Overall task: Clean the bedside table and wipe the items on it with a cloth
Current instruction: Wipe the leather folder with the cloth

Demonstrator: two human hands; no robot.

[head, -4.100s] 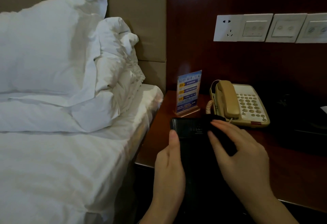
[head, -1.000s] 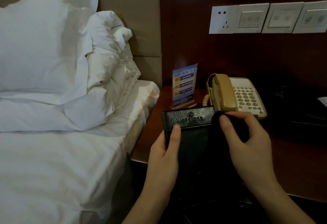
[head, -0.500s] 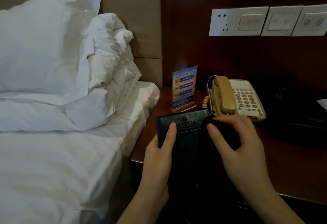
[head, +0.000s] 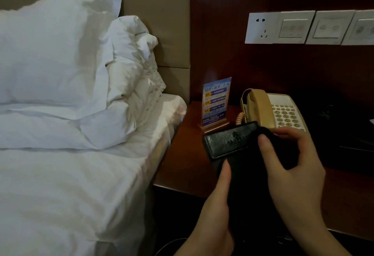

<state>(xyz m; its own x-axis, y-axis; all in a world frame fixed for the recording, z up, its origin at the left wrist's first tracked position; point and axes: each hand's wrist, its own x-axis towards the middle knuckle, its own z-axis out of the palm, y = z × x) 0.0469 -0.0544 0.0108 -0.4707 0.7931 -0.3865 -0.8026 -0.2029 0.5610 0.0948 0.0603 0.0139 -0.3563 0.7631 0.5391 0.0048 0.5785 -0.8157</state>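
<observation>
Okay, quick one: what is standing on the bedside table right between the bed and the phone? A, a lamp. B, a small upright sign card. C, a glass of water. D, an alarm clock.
B: a blue sign card stands upright on the table, left of the phone.

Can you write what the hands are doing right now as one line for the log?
left hand: holds black folder | right hand: presses dark cloth on it | telephone: on bedside table
</observation>
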